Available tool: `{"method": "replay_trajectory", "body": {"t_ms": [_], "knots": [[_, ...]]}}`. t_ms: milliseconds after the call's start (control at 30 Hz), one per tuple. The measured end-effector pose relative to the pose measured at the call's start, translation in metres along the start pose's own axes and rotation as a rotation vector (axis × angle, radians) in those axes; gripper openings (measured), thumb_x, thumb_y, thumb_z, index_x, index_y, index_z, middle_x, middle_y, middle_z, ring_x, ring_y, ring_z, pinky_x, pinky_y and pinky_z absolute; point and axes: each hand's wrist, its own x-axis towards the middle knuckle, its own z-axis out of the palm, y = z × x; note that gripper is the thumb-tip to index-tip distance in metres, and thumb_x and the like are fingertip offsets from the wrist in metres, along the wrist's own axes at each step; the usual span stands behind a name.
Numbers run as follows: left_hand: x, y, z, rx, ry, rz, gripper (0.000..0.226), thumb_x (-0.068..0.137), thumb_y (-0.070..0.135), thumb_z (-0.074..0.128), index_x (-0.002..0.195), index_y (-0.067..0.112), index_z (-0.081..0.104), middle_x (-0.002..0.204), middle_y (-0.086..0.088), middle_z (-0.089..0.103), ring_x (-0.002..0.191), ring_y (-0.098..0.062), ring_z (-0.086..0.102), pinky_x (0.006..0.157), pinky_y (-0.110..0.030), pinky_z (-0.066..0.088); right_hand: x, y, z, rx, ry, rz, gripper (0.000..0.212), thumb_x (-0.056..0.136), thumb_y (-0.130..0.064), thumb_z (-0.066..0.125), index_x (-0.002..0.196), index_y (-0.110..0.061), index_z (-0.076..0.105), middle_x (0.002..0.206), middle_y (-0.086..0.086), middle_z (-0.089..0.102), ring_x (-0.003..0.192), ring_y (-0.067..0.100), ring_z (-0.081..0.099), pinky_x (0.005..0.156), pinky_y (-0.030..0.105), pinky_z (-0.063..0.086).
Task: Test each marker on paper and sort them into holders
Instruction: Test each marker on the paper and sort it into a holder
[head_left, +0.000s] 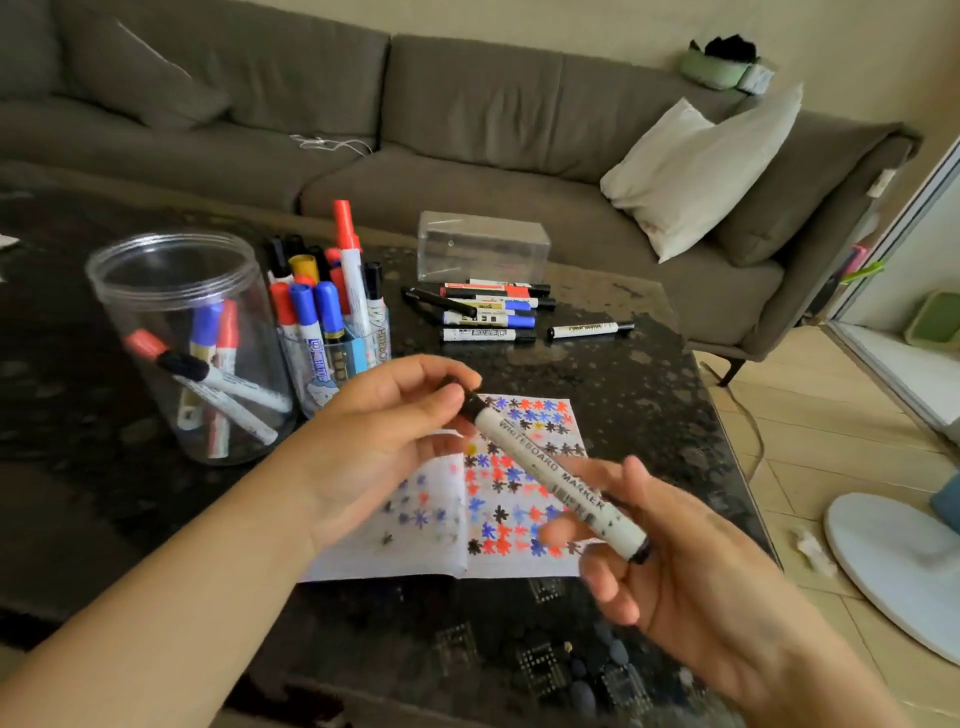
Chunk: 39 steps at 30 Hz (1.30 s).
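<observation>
Both hands held one marker (558, 480) over the paper (447, 519). Fingers of the right hand (670, 566) were curled round the barrel's tail end, and the left hand (384, 431) pinched the black cap (470, 402) between thumb and fingertips. Whether the cap was seated or partly off could not be told, as the thumb covered that join.

By my judgement the marker was light and rigid, with a smooth plastic barrel that could slip under a loose hold. A grip at mid-barrel would steady it for drawing, while the cap wanted a firm pinch and a straight pull. The felt tip would likely be the one delicate part.

Beyond the paper, to its far left, stood a clear jar (171, 270) with a few markers inside, and just right of the jar a smaller holder (337, 353) packed with upright ones. Loose markers (488, 312) lay past the paper's far edge, in front of a clear box (483, 244).

The right hand was motion-blurred, so its finger positions were uncertain. The holder's own shape was mostly hidden by its contents and the left hand. The near left corner of the paper lay under the left forearm. What separates the jar's markers from the holder's was not evident.
</observation>
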Motion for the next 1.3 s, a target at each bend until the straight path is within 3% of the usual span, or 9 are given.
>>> {"method": "replay_trajectory", "body": {"t_ms": [167,267,367,467,700,833,967,1100,1300], "knots": [[-0.038,0.036,-0.015,0.368,0.134,0.112,0.022,0.087,0.003,0.057,0.092,0.021,0.068,0.089,0.000,0.071,0.085,-0.013,0.066,0.075,-0.025,0.051,-0.010,-0.003,0.046,-0.471,0.284,-0.108,0.010,0.085,-0.016,0.062,0.084,-0.006,0.066,0.070,0.011,0.070,0.046,0.010,0.050,0.042,0.017,0.040],[-0.101,0.052,-0.044,0.620,0.436,0.221,0.020,0.086,0.012,0.062,0.093,0.030,0.065,0.091,0.006,0.069,0.086,-0.008,0.064,0.077,-0.026,0.050,-0.020,0.009,0.091,-0.710,0.274,-0.249,0.003,0.083,-0.014,0.066,0.081,-0.012,0.065,0.068,0.006,0.071,0.048,0.010,0.056,0.048,0.022,0.045],[-0.193,0.057,-0.082,0.835,0.725,0.275,0.018,0.086,0.017,0.060,0.092,0.033,0.063,0.087,0.012,0.066,0.083,0.001,0.060,0.075,-0.013,0.045,-0.027,0.038,0.144,-0.824,0.104,-0.366,0.010,0.074,-0.018,0.074,0.074,-0.017,0.064,0.060,0.000,0.067,0.046,0.014,0.050,0.047,0.018,0.040],[-0.284,0.054,-0.117,0.948,0.915,0.175,0.016,0.085,0.020,0.059,0.092,0.034,0.062,0.086,0.018,0.065,0.088,0.006,0.058,0.075,-0.006,0.043,-0.021,0.082,0.203,-0.939,-0.124,-0.436,0.012,0.070,-0.020,0.074,0.071,-0.023,0.062,0.050,-0.010,0.058,0.043,0.005,0.043,0.045,0.013,0.035],[-0.423,0.043,-0.165,1.153,1.249,-0.020,0.015,0.086,0.017,0.060,0.093,0.030,0.059,0.086,0.020,0.058,0.083,0.017,0.050,0.071,0.005,0.031,0.017,0.230,0.315,-1.279,-0.514,-0.443,0.012,0.085,-0.026,0.065,0.089,-0.019,0.055,0.068,-0.006,0.060,0.059,0.006,0.057,0.055,0.018,0.046],[-0.442,0.022,-0.184,1.233,1.205,-0.155,0.012,0.086,0.019,0.060,0.091,0.029,0.054,0.090,0.015,0.054,0.085,-0.003,0.052,0.070,-0.005,0.034,0.034,0.279,0.338,-1.479,-0.655,-0.114,0.048,0.090,-0.026,0.062,0.134,-0.020,0.042,0.118,-0.001,0.055,0.106,0.015,0.056,0.090,0.027,0.047],[-0.426,0.014,-0.188,1.307,1.111,-0.167,0.010,0.085,0.021,0.059,0.089,0.029,0.054,0.083,0.015,0.054,0.079,-0.002,0.051,0.064,-0.010,0.034,0.034,0.259,0.328,-1.432,-0.619,-0.284,0.020,0.092,-0.028,0.057,0.109,-0.020,0.049,0.095,-0.010,0.046,0.091,0.006,0.048,0.081,0.022,0.045],[-0.375,0.021,-0.174,1.323,0.981,-0.120,0.007,0.085,0.028,0.059,0.090,0.030,0.054,0.078,0.019,0.055,0.076,0.002,0.053,0.059,-0.011,0.038,0.029,0.203,0.299,-1.366,-0.562,-0.507,0.013,0.088,-0.028,0.059,0.095,-0.021,0.050,0.087,-0.010,0.049,0.083,0.006,0.049,0.074,0.019,0.044],[-0.260,0.035,-0.117,1.275,0.684,0.028,0.011,0.087,0.030,0.059,0.082,0.036,0.051,0.076,0.014,0.059,0.081,-0.002,0.054,0.062,-0.020,0.045,0.027,0.116,0.202,-1.340,-0.196,-0.524,0.014,0.084,-0.025,0.064,0.091,-0.028,0.053,0.086,-0.010,0.056,0.083,0.007,0.052,0.073,0.017,0.044]]}}
